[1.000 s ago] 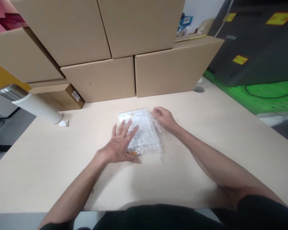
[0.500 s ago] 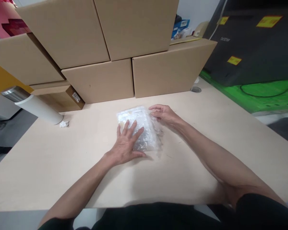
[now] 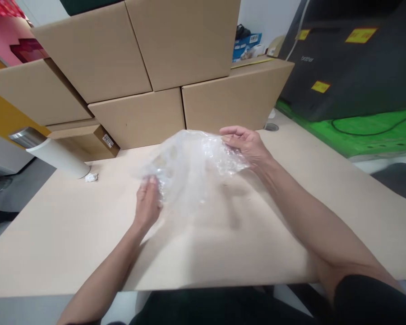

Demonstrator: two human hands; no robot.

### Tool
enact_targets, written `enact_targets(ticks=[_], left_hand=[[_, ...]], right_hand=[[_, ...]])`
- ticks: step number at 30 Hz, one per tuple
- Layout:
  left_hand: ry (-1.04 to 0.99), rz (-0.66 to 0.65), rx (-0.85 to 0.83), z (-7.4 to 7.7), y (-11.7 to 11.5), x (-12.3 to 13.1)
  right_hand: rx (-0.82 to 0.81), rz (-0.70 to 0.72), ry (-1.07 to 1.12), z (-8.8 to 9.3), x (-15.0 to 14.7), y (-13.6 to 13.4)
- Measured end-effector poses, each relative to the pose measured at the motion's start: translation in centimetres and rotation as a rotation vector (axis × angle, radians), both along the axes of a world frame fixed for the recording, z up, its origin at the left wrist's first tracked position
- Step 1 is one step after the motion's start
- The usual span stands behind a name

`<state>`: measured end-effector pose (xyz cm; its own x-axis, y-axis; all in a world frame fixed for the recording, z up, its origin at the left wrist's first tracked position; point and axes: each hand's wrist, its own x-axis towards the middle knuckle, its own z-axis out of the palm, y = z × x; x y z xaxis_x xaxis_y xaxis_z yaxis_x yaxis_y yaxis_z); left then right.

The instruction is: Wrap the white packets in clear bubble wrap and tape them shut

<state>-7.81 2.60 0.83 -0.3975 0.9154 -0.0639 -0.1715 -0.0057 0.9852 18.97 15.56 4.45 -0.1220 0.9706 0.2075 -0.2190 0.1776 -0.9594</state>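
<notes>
Clear plastic wrap is hanging above the worktop, its long axis running from eight to two o'clock; left hand fingers are gripping the eight-o'clock end, right hand fingers pinching the two-o'clock end.

Stacked cardboard boxes wall off the far edge of the worktop; toward the far left corner, the small carton, white bottle and crumpled paper narrow the way; from there, open room runs down the left edge; clear plastic film, spanning left hand to right hand, blocks the middle, though clearance beneath its blur is hard to judge; between the forearms a gap reaches the near edge; a bare strip follows the right edge.
</notes>
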Motion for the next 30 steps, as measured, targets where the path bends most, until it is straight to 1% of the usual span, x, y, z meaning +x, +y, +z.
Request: enact_targets(ticks=[2, 4, 6, 8, 9, 10, 12, 13, 14, 15, 16, 17, 18, 19, 20, 21, 23, 26, 30], left_hand=[[-0.168, 0.092, 0.021, 0.3, -0.6, -0.6], [-0.242, 0.122, 0.035, 0.1, -1.3, -1.6], [-0.234, 0.144, -0.044, -0.6, -2.3, -2.9], [-0.130, 0.211, -0.138, -1.3, -3.5, -4.3], [-0.017, 0.255, -0.155, -1.5, -4.1, -5.1], [0.146, 0.299, -0.143, -1.7, -4.7, -5.7], [0.598, 0.331, -0.031, -1.8, -5.6, -6.6], [0.858, 0.304, 0.043, -1.7, -5.8, -6.8], [1.104, 0.245, 0.100, -1.7, -5.9, -6.9], [1.312, 0.156, 0.133, -1.6, -5.9, -6.8], [1.467, 0.038, 0.135, -1.5, -5.7, -6.6], [1.566, -0.088, 0.110, -1.5, -5.4, -6.3], [1.621, -0.202, 0.069, -1.6, -5.0, -6.0], [1.644, -0.288, 0.027, -1.7, -4.7, -5.8], [1.649, -0.339, -0.002, -1.8, -4.4, -5.5], [1.637, -0.360, -0.016, -1.9, -4.2, -5.4], [1.548, -0.343, 0.013, -2.0, -4.2, -5.3], [1.257, -0.231, 0.094, -1.7, -4.8, -5.7], [0.838, 0.036, 0.039, -1.1, -6.3, -7.5]], right_hand=[[0.005, -0.056, -0.032, -0.2, 0.5, 0.6], [0.005, -0.113, -0.070, -0.5, 1.0, 1.1], [-0.003, -0.136, -0.151, -0.8, 1.5, 1.5], [-0.012, -0.081, -0.281, -1.0, 2.4, 1.8], [-0.011, -0.026, -0.364, -1.0, 2.9, 1.9], [-0.001, 0.035, -0.457, -1.0, 3.4, 2.1], [0.048, 0.113, -0.654, -1.0, 4.4, 2.3], [0.081, 0.117, -0.747, -1.0, 4.8, 2.4], [0.113, 0.104, -0.832, -0.9, 5.2, 2.5], [0.142, 0.081, -0.908, -0.8, 5.4, 2.6], [0.169, 0.062, -0.978, -0.8, 5.6, 2.7], [0.198, 0.053, -1.044, -0.7, 5.6, 2.7], [0.229, 0.053, -1.107, -0.6, 5.7, 2.8], [0.259, 0.060, -1.164, -0.6, 5.7, 2.9], [0.287, 0.068, -1.211, -0.6, 5.6, 3.0], [0.313, 0.069, -1.242, -0.7, 5.6, 3.1], [0.348, 0.042, -1.258, -1.2, 5.6, 3.3], [0.373, -0.048, -1.210, -2.2, 5.7, 3.8], [0.395, -0.093, -1.105, -3.6, 6.6, 4.7]])
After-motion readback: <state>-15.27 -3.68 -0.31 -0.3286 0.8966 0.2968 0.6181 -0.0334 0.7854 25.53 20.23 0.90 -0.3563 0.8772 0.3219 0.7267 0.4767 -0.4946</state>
